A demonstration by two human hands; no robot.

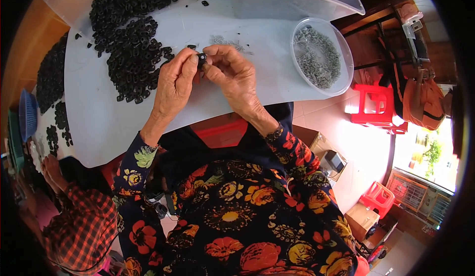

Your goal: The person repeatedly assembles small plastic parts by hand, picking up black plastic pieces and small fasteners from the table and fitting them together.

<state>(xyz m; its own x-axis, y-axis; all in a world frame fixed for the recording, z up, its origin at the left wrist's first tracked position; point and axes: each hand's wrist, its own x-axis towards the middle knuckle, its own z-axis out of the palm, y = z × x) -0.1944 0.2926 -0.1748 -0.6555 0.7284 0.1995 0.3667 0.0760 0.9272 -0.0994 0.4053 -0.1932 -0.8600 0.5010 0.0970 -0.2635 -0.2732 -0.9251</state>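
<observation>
Pinched between thumb and fingers of my left hand [175,80] is a small black plastic piece [201,60] with a hole in it. My right hand [234,77] meets it from the other side, thumb and forefinger pressed together at the piece's edge; any tiny part in those fingertips is hidden. Just left of my hands lies a large heap of similar black pieces [131,61]. Beyond my fingers a few small silvery metal bits [227,43] are scattered on the pale tabletop [198,109].
A round clear tub [350,67] of small metal parts stands at the table's right edge. Behind it is a clear plastic bin [277,4] with black pieces. At left, a person in a checked top [86,226] works beside another black pile [49,75]. Red stools [373,105] stand right.
</observation>
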